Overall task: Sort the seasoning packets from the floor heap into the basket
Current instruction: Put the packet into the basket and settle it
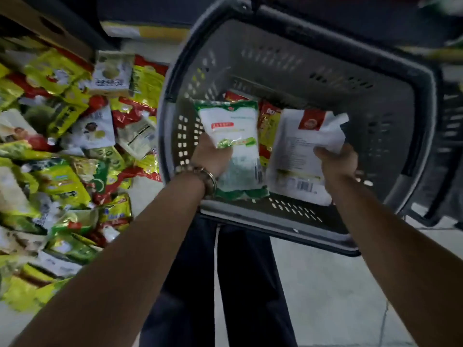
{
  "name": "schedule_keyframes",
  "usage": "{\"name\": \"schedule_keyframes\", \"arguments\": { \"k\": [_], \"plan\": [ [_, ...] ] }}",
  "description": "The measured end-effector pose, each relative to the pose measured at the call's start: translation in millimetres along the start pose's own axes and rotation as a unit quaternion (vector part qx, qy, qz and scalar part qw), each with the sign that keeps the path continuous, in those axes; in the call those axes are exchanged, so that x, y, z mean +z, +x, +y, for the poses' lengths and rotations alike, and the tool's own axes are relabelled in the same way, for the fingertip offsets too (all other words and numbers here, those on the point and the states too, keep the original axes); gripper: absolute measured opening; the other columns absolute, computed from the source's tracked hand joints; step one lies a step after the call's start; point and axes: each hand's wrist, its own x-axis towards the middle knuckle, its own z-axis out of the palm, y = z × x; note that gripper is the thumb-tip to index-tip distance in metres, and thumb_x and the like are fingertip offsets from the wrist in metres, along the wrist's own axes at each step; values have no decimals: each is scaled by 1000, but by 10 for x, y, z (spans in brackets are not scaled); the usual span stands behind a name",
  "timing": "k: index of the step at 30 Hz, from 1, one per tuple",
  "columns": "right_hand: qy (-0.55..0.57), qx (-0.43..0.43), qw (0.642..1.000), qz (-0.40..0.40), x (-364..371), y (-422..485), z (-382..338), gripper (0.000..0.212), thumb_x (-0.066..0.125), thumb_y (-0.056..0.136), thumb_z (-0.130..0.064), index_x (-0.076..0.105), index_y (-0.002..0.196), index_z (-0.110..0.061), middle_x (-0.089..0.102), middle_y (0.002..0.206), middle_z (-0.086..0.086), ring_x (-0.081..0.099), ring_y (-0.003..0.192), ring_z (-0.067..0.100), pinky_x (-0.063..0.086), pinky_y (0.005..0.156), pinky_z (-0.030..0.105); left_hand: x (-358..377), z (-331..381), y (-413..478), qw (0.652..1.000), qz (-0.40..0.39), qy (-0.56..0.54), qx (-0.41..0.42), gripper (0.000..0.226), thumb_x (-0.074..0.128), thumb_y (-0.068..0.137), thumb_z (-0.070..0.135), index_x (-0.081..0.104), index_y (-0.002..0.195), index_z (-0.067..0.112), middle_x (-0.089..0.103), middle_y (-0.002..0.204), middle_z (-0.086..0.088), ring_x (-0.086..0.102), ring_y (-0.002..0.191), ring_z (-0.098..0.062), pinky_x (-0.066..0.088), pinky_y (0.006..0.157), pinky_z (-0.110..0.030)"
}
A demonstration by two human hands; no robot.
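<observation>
Both hands reach into the grey basket (423,101). I see the left hand (213,156) gripping a green-and-white packet (233,136) by its side, and the right hand (337,159) gripping a white packet (300,146) with a red label. Both packets are held tilted over red-and-yellow packets (269,121) on the basket's bottom. The heap (62,146) of yellow, green and red packets spreads over the pale tiled floor (325,296) just left of the basket. A cardboard box (37,23) borders the heap at the far left. Behind the basket the room is dark and blurred. Dark trousers (225,284) show below.
</observation>
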Motion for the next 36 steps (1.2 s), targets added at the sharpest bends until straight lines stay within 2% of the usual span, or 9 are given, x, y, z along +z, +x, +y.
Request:
{"name": "schedule_keyframes", "arguments": {
  "k": [4, 9, 12, 17, 21, 23, 28, 32, 36],
  "plan": [
    [-7, -6, 999, -43, 395, 515, 204, 45, 66, 87, -26, 52, 128, -13, 57, 115, 2, 53, 104, 18, 46, 82, 33, 387, -134, 759, 999, -10, 27, -21, 42, 56, 91, 7, 48, 132, 8, 57, 121, -1, 53, 109, -14, 37, 74, -12],
    [-1, -20, 997, -81, 931, 1025, 390, 51, 69, 85, -25, 51, 130, -11, 58, 123, 5, 54, 109, 21, 46, 84, 33, 706, -262, 1540, 997, -16, 74, -28, 55, 61, 88, 16, 40, 139, 10, 48, 139, -6, 50, 122, -22, 41, 101, -29],
    [-46, -13, 993, -108, 1215, 1245, 504, 51, 68, 85, -17, 49, 131, -6, 56, 129, 11, 55, 115, 27, 48, 83, 34, 729, -342, 1799, 995, -16, 93, -24, 50, 63, 87, 13, 45, 133, 8, 55, 133, -6, 54, 119, -22, 42, 95, -23],
    [-189, 35, 967, -167, 1326, 1350, 648, 51, 69, 84, -11, 47, 129, -3, 56, 126, 12, 55, 115, 28, 50, 92, 36, 528, -553, 1955, 978, -68, 185, -64, 46, 67, 84, 13, 54, 128, 9, 59, 128, -10, 55, 117, -25, 42, 104, -35],
    [-239, 37, 957, -162, 1322, 1299, 711, 55, 69, 85, -14, 43, 133, -6, 55, 124, 9, 55, 113, 28, 43, 76, 26, 405, -640, 1852, 954, -42, 282, -88, 30, 65, 89, 25, 60, 110, 5, 61, 108, -16, 59, 99, -29, 49, 89, -33],
    [-227, 44, 962, -144, 1312, 1249, 681, 63, 69, 85, -18, 37, 138, -6, 53, 129, 13, 54, 115, 29, 41, 74, 27, 412, -637, 1784, 951, -28, 292, -93, 30, 61, 91, 22, 57, 112, 1, 59, 111, -20, 57, 101, -31, 47, 86, -33],
    [-194, -13, 969, -152, 1149, 1021, 536, 66, 60, 89, -21, 27, 146, -15, 53, 132, 10, 54, 115, 29, 41, 70, 25, 403, -497, 1437, 971, 31, 217, -93, 30, 63, 88, 17, 55, 113, 2, 53, 96, -6, 55, 93, -22, 46, 78, -29],
    [-158, -70, 970, -169, 896, 565, 212, 69, 63, 86, -22, 28, 145, -19, 53, 133, 6, 52, 119, 25, 42, 82, 27, 344, -186, 1002, 991, 55, 105, -63, 42, 71, 77, 18, 58, 117, 12, 59, 113, 3, 58, 106, -17, 49, 92, -29],
    [-113, -140, 971, -156, 642, 120, -177, 67, 66, 83, -21, 35, 143, -20, 53, 131, -1, 51, 117, 15, 39, 82, 21, 153, 209, 419, 996, 72, 6, 46, 46, 65, 81, 3, 54, 125, 7, 60, 108, 1, 58, 95, -11, 41, 68, -9]
  ]
}}
